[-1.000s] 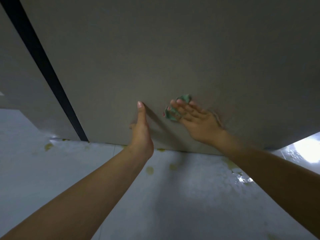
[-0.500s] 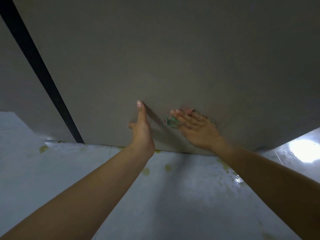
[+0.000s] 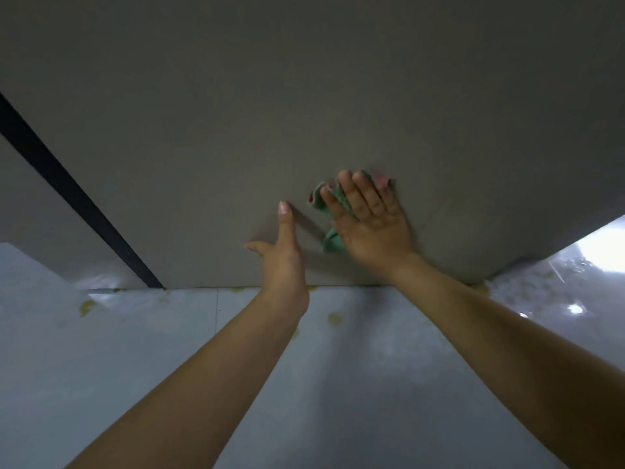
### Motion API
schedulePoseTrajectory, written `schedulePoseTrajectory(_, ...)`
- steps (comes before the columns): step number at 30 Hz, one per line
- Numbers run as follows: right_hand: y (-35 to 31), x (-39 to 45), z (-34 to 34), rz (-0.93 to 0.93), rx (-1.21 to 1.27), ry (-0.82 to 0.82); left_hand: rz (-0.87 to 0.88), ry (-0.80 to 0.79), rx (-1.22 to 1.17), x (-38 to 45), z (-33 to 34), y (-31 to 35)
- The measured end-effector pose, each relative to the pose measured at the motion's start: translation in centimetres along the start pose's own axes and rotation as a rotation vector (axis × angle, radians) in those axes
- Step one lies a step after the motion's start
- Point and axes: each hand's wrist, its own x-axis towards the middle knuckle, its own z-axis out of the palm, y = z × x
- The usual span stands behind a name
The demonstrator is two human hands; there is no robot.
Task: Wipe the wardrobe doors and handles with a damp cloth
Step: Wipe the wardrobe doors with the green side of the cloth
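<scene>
Low on the flat matte grey-brown wardrobe door (image 3: 338, 96), not far above where it meets the floor, the person's right hand (image 3: 372, 228) is pressing a crumpled green cloth with a bit of red trim (image 3: 333, 240) flat against the panel. The fingers are straight and spread a little, so it's a flat-palm press rather than a clutch, and the cloth just pokes out to the left of the hand and above the fingertips, with the rest hidden under the palm. The left hand (image 3: 282, 255) sits just beside it, to the left. Its fingers point straight up and its thumb sticks out to the side; it's wide open and holding nothing, with the fingertips touching the door as far as one can tell. Both forearms are bare and reach in from the bottom of the view. Off to the left a narrow black vertical strip (image 3: 77, 201) runs down between this door and the next grey panel. Below is a glossy pale tiled floor (image 3: 169, 367) with a few small yellowish stains (image 3: 334, 318) near the door's bottom edge, and a bright glare patch on the far right.
</scene>
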Motion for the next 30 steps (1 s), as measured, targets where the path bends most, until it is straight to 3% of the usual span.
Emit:
schedulePoseTrajectory(3,-0.1,-0.6,0.1,0.033,-0.019,0.024,0.111,0.002,0.126,-1.6,-0.1,0.2)
schedulePoseTrajectory(7,0.5,0.9,-1.0,0.303,0.034,0.076,0.403,-0.062,0.421,-4.5,-0.6,0.1)
schedulePoseTrajectory(11,1.6,3.3,-3.0,0.558,0.08,0.135,0.942,-0.132,0.746,-5.6,-1.0,0.7)
schedulePoseTrajectory(16,3.0,2.2,-2.9,0.775,0.216,0.181,1.546,-0.12,1.369,-4.0,-0.7,3.1)
schedulePoseTrajectory(21,0.9,-2.4,-0.8,1.472,0.469,0.228,2.025,-0.261,1.71,-2.6,2.9,6.8)
schedulePoseTrajectory(22,0.7,-1.9,-0.8,1.532,0.486,0.264,2.106,-0.307,1.737,-2.6,3.9,7.3)
schedulePoseTrajectory(24,1.2,0.3,-0.9,1.487,0.414,0.336,2.258,-0.391,1.75,-3.0,6.3,8.2)
schedulePoseTrajectory(28,2.4,1.4,-0.4,1.2,0.25,0.368,2.495,-0.454,1.727,-3.5,11.3,8.7)
schedulePoseTrajectory(30,2.3,-0.8,0.6,1.234,0.31,0.443,2.576,-0.468,1.751,-3.5,12.4,8.7)
